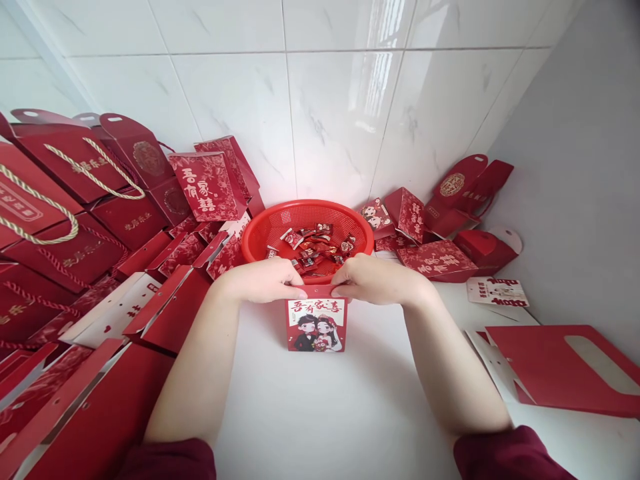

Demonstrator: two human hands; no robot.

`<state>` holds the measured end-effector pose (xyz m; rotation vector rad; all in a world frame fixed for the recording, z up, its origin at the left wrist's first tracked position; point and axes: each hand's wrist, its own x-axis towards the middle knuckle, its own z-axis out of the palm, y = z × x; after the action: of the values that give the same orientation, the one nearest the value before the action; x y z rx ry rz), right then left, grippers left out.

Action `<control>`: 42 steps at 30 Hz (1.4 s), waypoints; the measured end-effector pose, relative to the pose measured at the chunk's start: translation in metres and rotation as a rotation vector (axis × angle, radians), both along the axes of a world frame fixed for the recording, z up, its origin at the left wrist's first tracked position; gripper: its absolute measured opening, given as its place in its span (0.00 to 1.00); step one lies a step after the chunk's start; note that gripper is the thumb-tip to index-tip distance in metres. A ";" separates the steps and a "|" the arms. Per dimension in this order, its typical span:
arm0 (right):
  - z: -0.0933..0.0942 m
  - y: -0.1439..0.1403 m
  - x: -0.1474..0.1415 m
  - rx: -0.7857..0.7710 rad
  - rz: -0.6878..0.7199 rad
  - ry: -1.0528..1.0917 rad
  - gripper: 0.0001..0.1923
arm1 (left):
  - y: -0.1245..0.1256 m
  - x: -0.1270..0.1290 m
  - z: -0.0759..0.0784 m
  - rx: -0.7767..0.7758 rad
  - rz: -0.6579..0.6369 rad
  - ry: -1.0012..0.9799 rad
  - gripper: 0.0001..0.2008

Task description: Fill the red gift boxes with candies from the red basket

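A small red gift box [316,327] with a cartoon bride and groom stands upright on the white table in front of me. My left hand [273,280] pinches its top edge at the left corner, thumb on the near side. At the right corner my right hand [370,279] grips the same edge in a matching way. The fingers behind the box top are partly hidden. Just behind both hands sits a red plastic basket [260,230], with wrapped candies [323,248] lying in it.
Red gift boxes and bags [80,167] with rope handles crowd the left side. More red boxes [435,260] stand at the back right. A flat red cardboard piece [550,367] and a printed card [497,292] lie at right. A tiled wall [340,120] closes the back.
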<state>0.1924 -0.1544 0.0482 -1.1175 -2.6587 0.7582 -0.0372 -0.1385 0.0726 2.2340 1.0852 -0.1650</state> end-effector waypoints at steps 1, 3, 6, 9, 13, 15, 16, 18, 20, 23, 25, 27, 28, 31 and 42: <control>0.000 0.000 0.000 -0.013 0.012 0.009 0.15 | 0.000 0.000 0.001 -0.009 -0.007 0.002 0.16; 0.000 0.000 0.000 -0.039 0.023 0.017 0.14 | 0.000 0.000 0.001 -0.018 -0.019 0.008 0.16; -0.001 0.002 -0.001 -0.054 0.034 0.021 0.14 | 0.003 -0.001 -0.001 -0.032 -0.042 0.000 0.16; -0.001 0.004 -0.001 -0.032 0.070 0.017 0.13 | 0.008 -0.004 -0.005 -0.041 -0.065 -0.028 0.18; 0.010 0.000 0.013 0.117 0.064 0.045 0.14 | 0.012 -0.011 -0.004 -0.011 -0.037 -0.098 0.18; 0.019 -0.009 0.024 0.198 0.013 0.109 0.14 | 0.007 -0.012 0.002 0.030 -0.037 -0.170 0.16; 0.024 -0.015 0.029 0.224 -0.019 0.142 0.15 | 0.004 -0.011 0.005 0.069 -0.045 -0.219 0.16; 0.032 -0.026 0.036 0.259 -0.098 0.210 0.15 | -0.006 -0.009 0.012 0.188 -0.024 -0.335 0.16; 0.037 -0.036 0.039 0.312 -0.183 0.302 0.14 | -0.016 -0.007 0.018 0.323 0.088 -0.469 0.15; 0.039 -0.042 0.037 0.389 -0.270 0.432 0.14 | -0.027 -0.006 0.023 0.451 0.289 -0.693 0.10; 0.039 -0.043 0.035 0.373 -0.283 0.472 0.15 | -0.032 -0.006 0.024 0.522 0.330 -0.789 0.09; 0.040 -0.044 0.034 0.320 -0.274 0.499 0.15 | -0.034 -0.005 0.023 0.606 0.331 -0.822 0.10; 0.040 -0.045 0.034 0.304 -0.271 0.510 0.15 | -0.035 -0.004 0.022 0.647 0.335 -0.829 0.10; 0.042 -0.050 0.034 0.356 -0.332 0.527 0.15 | -0.037 0.005 0.020 0.742 0.402 -0.830 0.06; 0.052 0.009 0.000 0.553 -0.554 0.951 0.11 | -0.063 0.066 -0.030 0.559 -0.281 -0.138 0.10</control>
<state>0.1927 -0.1453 0.1000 -0.9232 -1.5120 0.2811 0.0289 -0.2013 0.0425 2.8432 0.8022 0.2001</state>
